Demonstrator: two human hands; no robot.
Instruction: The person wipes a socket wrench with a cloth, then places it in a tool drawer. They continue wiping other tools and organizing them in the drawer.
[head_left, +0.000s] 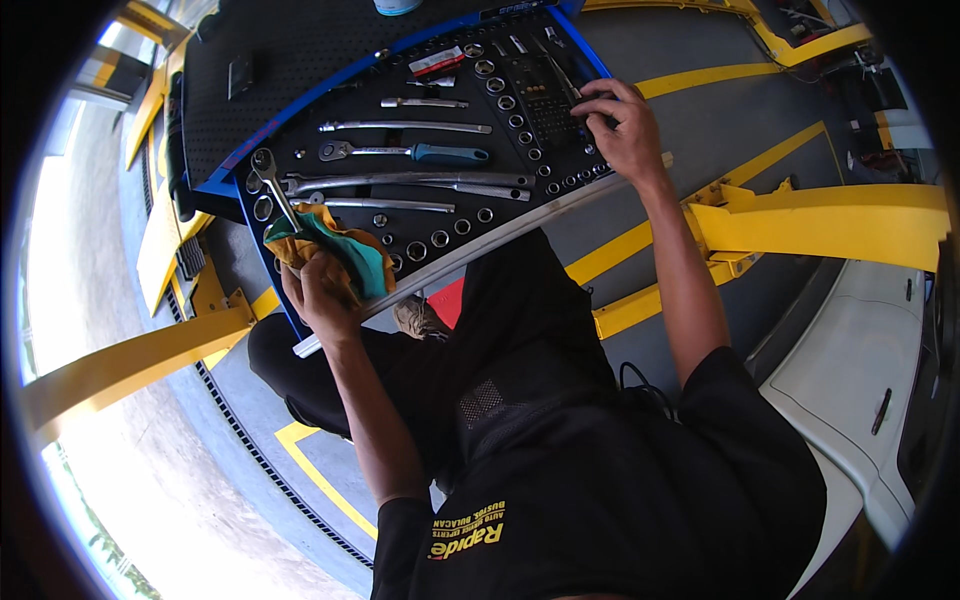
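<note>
My left hand [322, 292] is closed round a crumpled orange and teal cloth [368, 262] at the drawer's left front. A ratchet [275, 182] sticks up out of the cloth, its round head pointing away from me and its lower end hidden in the folds. Over the right side of the open tool drawer [420, 268], my right hand [625, 130] has its fingers bent in a pinch on a slim, pointed metal tool [562, 66]. Beside it lies a block of small bits [545, 110]. Another ratchet with a teal handle [450, 155] rests in the black foam tray.
Long metal bars [410, 183] and several sockets [440, 239] lie in the foam. A black ribbed top [300, 60] covers the blue cabinet beyond. Yellow lift arms [820, 225] stand at both sides, with a white vehicle [850, 370] at the right.
</note>
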